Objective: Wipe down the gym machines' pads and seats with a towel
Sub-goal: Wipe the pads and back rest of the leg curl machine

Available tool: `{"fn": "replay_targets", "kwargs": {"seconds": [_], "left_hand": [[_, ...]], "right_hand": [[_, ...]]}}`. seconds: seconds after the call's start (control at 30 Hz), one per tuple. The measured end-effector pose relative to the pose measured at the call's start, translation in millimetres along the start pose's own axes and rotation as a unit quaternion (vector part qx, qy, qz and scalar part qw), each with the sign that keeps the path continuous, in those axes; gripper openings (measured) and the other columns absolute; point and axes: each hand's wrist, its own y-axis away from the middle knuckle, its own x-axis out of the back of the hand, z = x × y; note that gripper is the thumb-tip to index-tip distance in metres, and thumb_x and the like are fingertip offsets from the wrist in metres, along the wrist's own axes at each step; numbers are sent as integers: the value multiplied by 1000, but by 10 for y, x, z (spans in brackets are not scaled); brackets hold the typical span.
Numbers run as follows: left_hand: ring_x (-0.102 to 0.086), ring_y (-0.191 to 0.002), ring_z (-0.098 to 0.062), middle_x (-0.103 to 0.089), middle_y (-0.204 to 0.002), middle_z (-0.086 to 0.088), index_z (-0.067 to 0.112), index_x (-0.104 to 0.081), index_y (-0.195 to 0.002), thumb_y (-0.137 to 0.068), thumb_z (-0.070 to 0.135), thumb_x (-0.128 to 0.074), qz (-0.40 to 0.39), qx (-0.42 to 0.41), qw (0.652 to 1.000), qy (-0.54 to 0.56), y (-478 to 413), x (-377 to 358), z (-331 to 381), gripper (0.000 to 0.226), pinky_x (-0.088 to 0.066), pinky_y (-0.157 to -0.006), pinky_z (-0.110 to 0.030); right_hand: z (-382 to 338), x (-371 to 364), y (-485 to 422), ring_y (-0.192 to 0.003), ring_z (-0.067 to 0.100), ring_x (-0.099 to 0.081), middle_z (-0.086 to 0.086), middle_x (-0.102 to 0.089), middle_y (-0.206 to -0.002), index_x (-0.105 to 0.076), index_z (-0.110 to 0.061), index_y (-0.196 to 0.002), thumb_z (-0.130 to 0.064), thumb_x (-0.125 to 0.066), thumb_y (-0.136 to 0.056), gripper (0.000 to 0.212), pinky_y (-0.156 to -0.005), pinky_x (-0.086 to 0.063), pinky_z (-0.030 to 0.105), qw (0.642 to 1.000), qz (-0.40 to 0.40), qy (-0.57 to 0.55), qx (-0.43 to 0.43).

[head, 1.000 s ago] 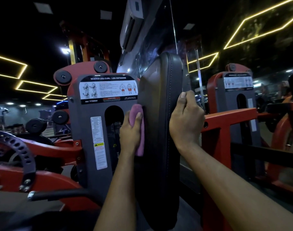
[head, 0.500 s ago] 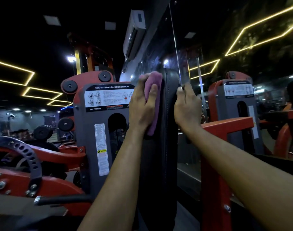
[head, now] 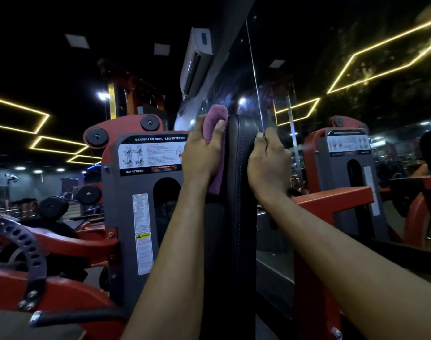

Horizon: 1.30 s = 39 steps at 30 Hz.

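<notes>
A tall black back pad (head: 236,217) stands upright in front of me, seen edge-on. My left hand (head: 201,157) grips a folded purple towel (head: 215,128) and presses it against the pad's left face, near the top edge. The towel sticks out above my fingers and hangs below my palm. My right hand (head: 268,160) curls round the pad's right edge at about the same height, thumb on the front rim. Both forearms reach up from the bottom of the view.
A grey and red weight-stack tower (head: 136,197) labelled seated leg curl / leg extension stands just left of the pad. A red frame bar (head: 332,200) runs right of it, before a wall mirror (head: 357,119). A perforated adjustment arc (head: 25,244) and black handle (head: 69,316) lie lower left.
My left hand has slid the towel up the pad's left face from mid-height to the top edge. My right hand has shifted slightly higher along the right edge.
</notes>
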Motion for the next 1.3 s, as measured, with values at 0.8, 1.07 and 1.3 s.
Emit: {"fn": "replay_targets", "kwargs": {"seconds": [0.8, 1.07, 1.3], "left_hand": [[-62, -99, -12, -67, -106, 13, 41, -58, -120, -96, 61, -49, -10, 22, 1000, 19, -191, -16, -97, 33, -51, -89, -39], [-59, -84, 3, -65, -92, 18, 43, -57, -117, -98, 52, -53, 1, -26, 999, 30, 5, 11, -150, 21, -39, -66, -14], [-61, -90, -13, -64, -92, 15, 42, -56, -114, -96, 58, -52, 9, -11, 999, 35, 21, -11, -147, 24, -43, -74, -31]], "right_hand": [[-106, -154, -207, -86, 15, -60, 7, -66, -99, -61, -11, -129, -27, -32, -105, 41, -74, -46, 27, 994, -1, -21, 108], [-83, -176, -203, -81, 19, -61, 5, -66, -94, -62, -15, -129, -31, -32, -103, 43, -70, -50, 35, 994, 14, -32, 105], [-65, -174, -201, -73, 12, -52, -6, -54, -83, -60, -15, -127, -31, -32, -105, 40, -66, -46, 34, 993, 6, -27, 116]]}}
